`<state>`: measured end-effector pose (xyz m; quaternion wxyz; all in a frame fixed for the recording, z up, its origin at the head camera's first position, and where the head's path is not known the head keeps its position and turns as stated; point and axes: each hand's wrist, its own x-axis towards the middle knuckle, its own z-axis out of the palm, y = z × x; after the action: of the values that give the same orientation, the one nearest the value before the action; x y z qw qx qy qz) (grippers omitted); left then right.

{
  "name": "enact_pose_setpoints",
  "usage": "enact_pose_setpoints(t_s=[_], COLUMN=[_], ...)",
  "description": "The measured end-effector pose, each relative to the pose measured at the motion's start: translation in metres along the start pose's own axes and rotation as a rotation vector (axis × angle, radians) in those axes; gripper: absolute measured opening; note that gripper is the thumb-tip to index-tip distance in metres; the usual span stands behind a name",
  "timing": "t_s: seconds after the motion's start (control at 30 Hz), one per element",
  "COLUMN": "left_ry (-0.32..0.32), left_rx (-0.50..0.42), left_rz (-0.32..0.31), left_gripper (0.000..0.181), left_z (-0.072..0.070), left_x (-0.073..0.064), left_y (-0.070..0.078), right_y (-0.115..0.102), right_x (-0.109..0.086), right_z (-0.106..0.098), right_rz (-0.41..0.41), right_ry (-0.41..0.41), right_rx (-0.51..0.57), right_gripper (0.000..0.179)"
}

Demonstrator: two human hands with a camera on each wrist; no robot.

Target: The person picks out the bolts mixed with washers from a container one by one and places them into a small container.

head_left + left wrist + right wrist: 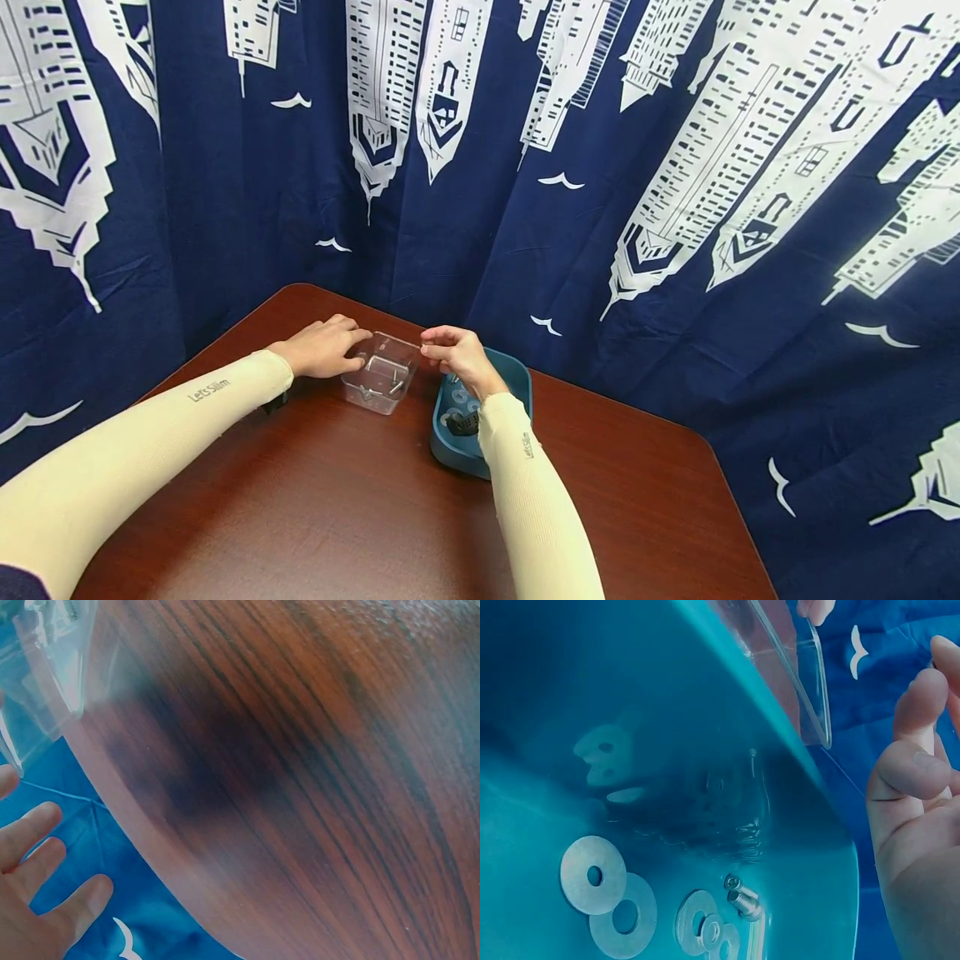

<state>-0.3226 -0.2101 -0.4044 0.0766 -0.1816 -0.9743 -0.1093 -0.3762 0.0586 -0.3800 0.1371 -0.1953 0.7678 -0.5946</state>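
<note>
My left hand touches the left rim of a clear plastic box, fingers extended. A few small metal pieces lie inside the box, one of them a short screw. To its right stands a blue bin; flat washers and screws lie on its floor. Above the gap between box and bin is my right hand, thumb and fingers curled together in a pinch. A tiny dark metal bit shows at the fingertips; its kind is too small to tell.
Both containers stand on a brown wooden table, close to its back edge. A dark blue curtain with white buildings and birds hangs behind it. Small black devices sit under both wrists; the one at the right wrist covers part of the bin.
</note>
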Motion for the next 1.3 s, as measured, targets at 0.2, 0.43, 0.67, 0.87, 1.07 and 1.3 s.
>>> enact_pose_setpoints(t_s=[0.2,0.43,0.67,0.87,1.07,1.3], left_ry=[-0.010,-0.013,-0.018,-0.022,-0.024,-0.009], left_rx=[-0.011,-0.026,-0.020,-0.020,-0.021,-0.014], left_rz=[-0.017,-0.020,-0.020,-0.017,-0.035,-0.025], left_gripper=[0.057,0.058,0.058,0.057,0.057,0.056], left_z=[0.001,0.001,0.000,-0.001,0.001,-0.001], left_x=[0.000,0.001,-0.001,-0.002,-0.001,-0.002], left_y=[-0.002,0.001,0.001,0.002,0.002,0.003], right_y=[-0.004,-0.011,-0.012,-0.014,-0.012,-0.006], right_x=[0.009,0.011,0.011,0.009,0.006,-0.002], right_z=[0.009,0.018,0.021,0.020,0.013,0.000], right_rz=[0.027,0.018,0.026,0.026,0.022,0.019], right_ry=[-0.068,-0.087,-0.096,-0.088,-0.078,-0.037], right_rx=[-0.039,-0.070,-0.079,-0.088,-0.099,-0.094], right_gripper=[0.032,0.033,0.034,0.034,0.037,0.026])
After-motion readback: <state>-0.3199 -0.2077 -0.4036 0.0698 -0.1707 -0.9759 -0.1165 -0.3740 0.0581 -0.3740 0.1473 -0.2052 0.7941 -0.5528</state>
